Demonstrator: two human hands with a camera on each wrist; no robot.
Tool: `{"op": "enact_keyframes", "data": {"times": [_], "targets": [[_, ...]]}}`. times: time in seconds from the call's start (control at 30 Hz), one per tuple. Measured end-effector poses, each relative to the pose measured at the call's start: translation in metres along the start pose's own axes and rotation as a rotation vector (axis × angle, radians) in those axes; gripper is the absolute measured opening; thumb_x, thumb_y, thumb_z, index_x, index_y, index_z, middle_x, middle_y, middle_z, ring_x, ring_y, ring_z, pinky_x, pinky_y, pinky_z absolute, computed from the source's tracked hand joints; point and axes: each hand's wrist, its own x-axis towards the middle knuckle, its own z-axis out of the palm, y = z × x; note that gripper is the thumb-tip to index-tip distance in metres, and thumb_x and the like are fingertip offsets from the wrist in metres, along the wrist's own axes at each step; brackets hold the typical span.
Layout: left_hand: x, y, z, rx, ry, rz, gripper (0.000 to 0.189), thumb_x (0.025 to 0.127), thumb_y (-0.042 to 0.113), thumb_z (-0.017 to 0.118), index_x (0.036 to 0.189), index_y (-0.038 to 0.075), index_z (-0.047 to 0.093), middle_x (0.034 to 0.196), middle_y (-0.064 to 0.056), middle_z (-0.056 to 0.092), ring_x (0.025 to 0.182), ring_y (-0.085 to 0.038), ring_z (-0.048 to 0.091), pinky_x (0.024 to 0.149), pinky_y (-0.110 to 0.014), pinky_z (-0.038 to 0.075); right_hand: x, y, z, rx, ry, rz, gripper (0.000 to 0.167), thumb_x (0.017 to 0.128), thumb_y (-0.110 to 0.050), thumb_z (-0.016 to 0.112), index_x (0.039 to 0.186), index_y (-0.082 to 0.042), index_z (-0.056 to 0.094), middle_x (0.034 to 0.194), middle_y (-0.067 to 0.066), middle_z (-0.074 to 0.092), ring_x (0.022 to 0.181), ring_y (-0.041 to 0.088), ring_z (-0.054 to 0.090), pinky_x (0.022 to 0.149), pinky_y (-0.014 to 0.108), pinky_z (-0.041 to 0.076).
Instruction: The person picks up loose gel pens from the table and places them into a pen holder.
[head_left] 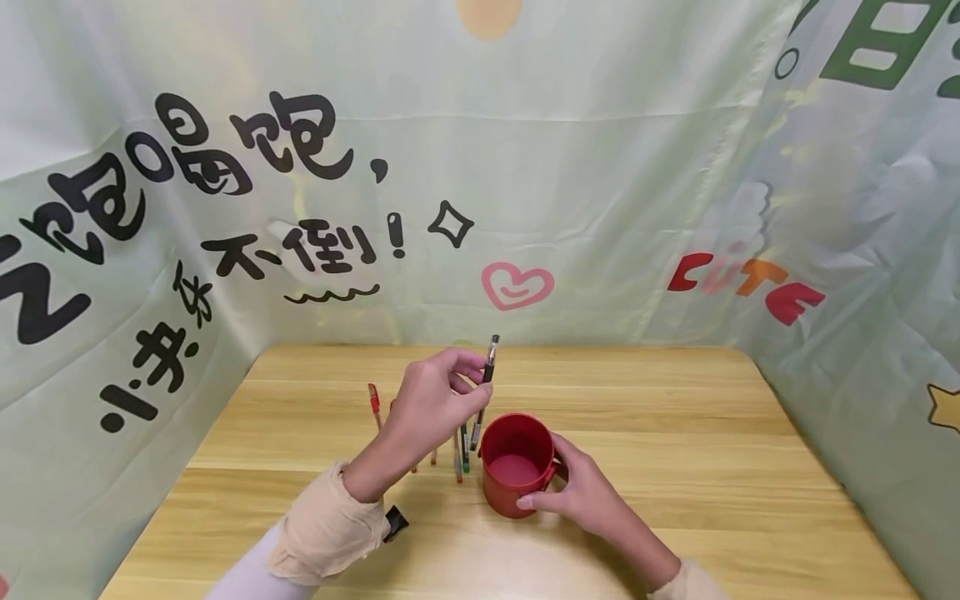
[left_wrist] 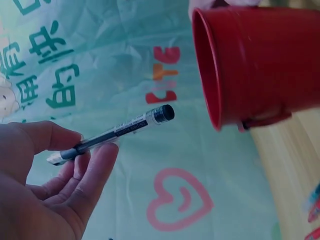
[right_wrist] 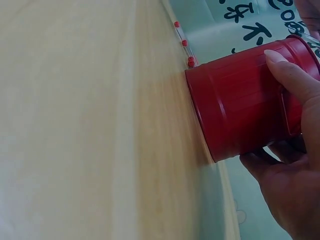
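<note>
My left hand (head_left: 429, 402) pinches a black-capped gel pen (head_left: 490, 364) between thumb and fingers, holding it upright at a slight tilt above the table. The left wrist view shows the clear barrel of the pen (left_wrist: 132, 126) with its dark end near the cup's rim but apart from it. A red metal cup (head_left: 504, 493) with side handles stands upright on the table, its inside showing only the red bottom. Around its right side, my right hand (head_left: 587, 492) grips it, thumb on the near wall. The right wrist view shows the thumb across the cup (right_wrist: 245, 102).
Several pens lie on the wooden table (head_left: 675, 450) left of the cup, among them a red-capped pen (head_left: 374, 400) and a green-tipped pen (head_left: 465, 457). The left forearm partly hides them. A printed cloth (head_left: 600, 183) hangs behind and beside the table.
</note>
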Motion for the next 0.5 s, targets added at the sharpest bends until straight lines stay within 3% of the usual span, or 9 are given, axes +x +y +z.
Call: {"op": "enact_keyframes", "data": {"times": [0.27,0.5], "targets": [[-0.006,0.012,0.01,-0.074,-0.077,0.076,0.023,0.086,0.009,0.08,0.109,0.009,0.074,0.093,-0.001,0.077,0.077,-0.007,0.073,0.068,-0.019,0.06,0.002,0.001,0.0,-0.007,-0.005,0.011,0.09,0.071,-0.026,0.097,0.148,-0.017,0.052,0.141,0.006,0.064,0.129,0.028,0.063,0.107,0.032,0.055],[-0.007,0.012,0.022,-0.072,-0.157,0.135,0.021,0.087,0.008,0.079,0.107,0.007,0.074,0.093,-0.003,0.076,0.081,-0.009,0.073,0.072,-0.017,0.06,0.0,0.0,0.0,-0.021,-0.035,0.027,0.089,0.074,-0.031,0.095,0.15,-0.021,0.05,0.143,0.0,0.063,0.13,0.023,0.062,0.106,0.027,0.054]]}}
